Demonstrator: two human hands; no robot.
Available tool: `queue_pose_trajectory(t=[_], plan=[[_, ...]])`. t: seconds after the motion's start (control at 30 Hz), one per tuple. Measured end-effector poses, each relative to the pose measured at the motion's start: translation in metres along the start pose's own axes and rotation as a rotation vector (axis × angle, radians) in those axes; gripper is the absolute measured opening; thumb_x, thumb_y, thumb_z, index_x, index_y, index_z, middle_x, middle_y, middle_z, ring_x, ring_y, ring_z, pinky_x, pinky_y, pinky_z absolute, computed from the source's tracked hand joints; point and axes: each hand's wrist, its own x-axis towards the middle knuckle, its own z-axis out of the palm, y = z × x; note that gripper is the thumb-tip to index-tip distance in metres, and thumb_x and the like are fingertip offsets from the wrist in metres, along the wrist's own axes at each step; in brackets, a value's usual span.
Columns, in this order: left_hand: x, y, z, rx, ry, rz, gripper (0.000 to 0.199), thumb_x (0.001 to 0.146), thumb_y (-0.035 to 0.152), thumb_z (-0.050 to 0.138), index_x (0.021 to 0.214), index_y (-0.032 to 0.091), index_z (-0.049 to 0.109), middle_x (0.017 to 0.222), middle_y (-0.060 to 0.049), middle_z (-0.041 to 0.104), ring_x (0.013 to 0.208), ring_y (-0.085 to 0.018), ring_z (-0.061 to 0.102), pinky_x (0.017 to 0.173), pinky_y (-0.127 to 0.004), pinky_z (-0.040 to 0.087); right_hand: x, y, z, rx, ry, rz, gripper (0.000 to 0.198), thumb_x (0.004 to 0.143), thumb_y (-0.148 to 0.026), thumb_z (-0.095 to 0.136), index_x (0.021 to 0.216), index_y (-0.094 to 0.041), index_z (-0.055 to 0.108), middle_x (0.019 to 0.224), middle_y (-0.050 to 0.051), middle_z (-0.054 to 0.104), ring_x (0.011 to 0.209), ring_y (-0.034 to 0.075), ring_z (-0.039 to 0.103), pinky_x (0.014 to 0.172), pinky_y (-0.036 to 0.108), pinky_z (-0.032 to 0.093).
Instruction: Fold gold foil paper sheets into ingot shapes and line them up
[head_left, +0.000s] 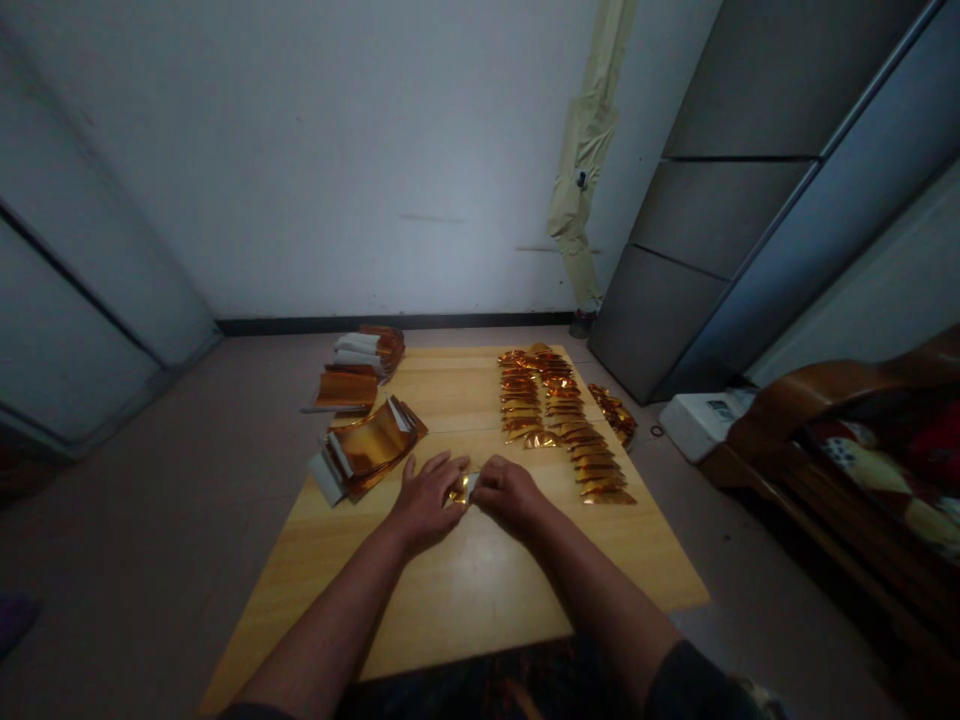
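In the middle of the wooden table, a small piece of gold foil paper with a whitish part showing lies between my two hands. My left hand rests over its left side, fingers stretched out and spread, the thumb near its lower edge. Closed at the right side of the piece, my right hand pinches its edge; the fingertips are partly hidden. Left of my hands is a loose stack of gold sheets with white backs. Rows of folded gold foil pieces stand at the right.
More sheets with white backs hang over the far left corner of the table. Beyond its right edge lies a heap of shiny gold pieces. A grey cabinet-like unit, a white box and a wooden seat stand right.
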Motion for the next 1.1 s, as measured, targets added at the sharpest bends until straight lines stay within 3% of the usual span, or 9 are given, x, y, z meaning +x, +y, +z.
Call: queue_pose_trajectory(t=[0.2, 0.37, 0.7, 0.87, 1.1], plan=[[0.001, -0.001, 0.0, -0.004, -0.017, -0.008, 0.057, 0.082, 0.038, 0.051, 0.137, 0.029, 0.045, 0.145, -0.005, 0.049, 0.141, -0.03, 0.031, 0.115, -0.065, 0.002, 0.008, -0.007, 0.005, -0.306, 0.027, 0.046, 0.014, 0.081, -0.022, 0.061, 0.068, -0.018, 0.059, 0.072, -0.003, 0.047, 0.062, 0.009, 0.041, 0.055, 0.022, 0.025], [0.001, -0.001, 0.001, 0.001, -0.012, -0.014, 0.059, 0.078, 0.033, 0.053, 0.137, 0.029, 0.045, 0.144, -0.005, 0.05, 0.14, -0.03, 0.032, 0.115, -0.065, 0.002, 0.007, -0.011, 0.004, -0.412, 0.021, 0.022, 0.01, 0.081, -0.02, 0.059, 0.071, -0.018, 0.06, 0.074, -0.002, 0.048, 0.064, 0.01, 0.041, 0.056, 0.022, 0.025], [0.003, -0.005, 0.006, -0.01, 0.004, -0.008, 0.051, 0.084, 0.04, 0.053, 0.133, 0.029, 0.049, 0.143, -0.006, 0.051, 0.14, -0.029, 0.033, 0.114, -0.065, 0.0, 0.009, -0.013, 0.005, -0.418, -0.003, 0.063, 0.009, 0.081, -0.022, 0.06, 0.073, -0.019, 0.06, 0.078, -0.001, 0.05, 0.066, 0.011, 0.043, 0.057, 0.024, 0.025], [0.004, -0.007, 0.009, -0.004, 0.025, -0.011, 0.051, 0.084, 0.039, 0.055, 0.133, 0.03, 0.049, 0.142, -0.006, 0.052, 0.139, -0.029, 0.034, 0.114, -0.065, 0.001, 0.007, -0.008, 0.008, -0.323, 0.052, 0.048, 0.007, 0.076, -0.014, 0.06, 0.072, -0.019, 0.058, 0.078, -0.002, 0.05, 0.069, 0.012, 0.045, 0.06, 0.022, 0.029], [0.004, -0.004, 0.007, 0.002, 0.022, -0.02, 0.041, 0.083, 0.038, 0.055, 0.123, 0.03, 0.056, 0.142, -0.004, 0.053, 0.139, -0.028, 0.035, 0.114, -0.064, 0.001, 0.005, 0.001, 0.006, -0.126, 0.154, 0.004, 0.022, 0.067, 0.001, 0.049, 0.072, -0.019, 0.055, 0.079, -0.001, 0.05, 0.078, 0.013, 0.05, 0.07, 0.023, 0.037]])
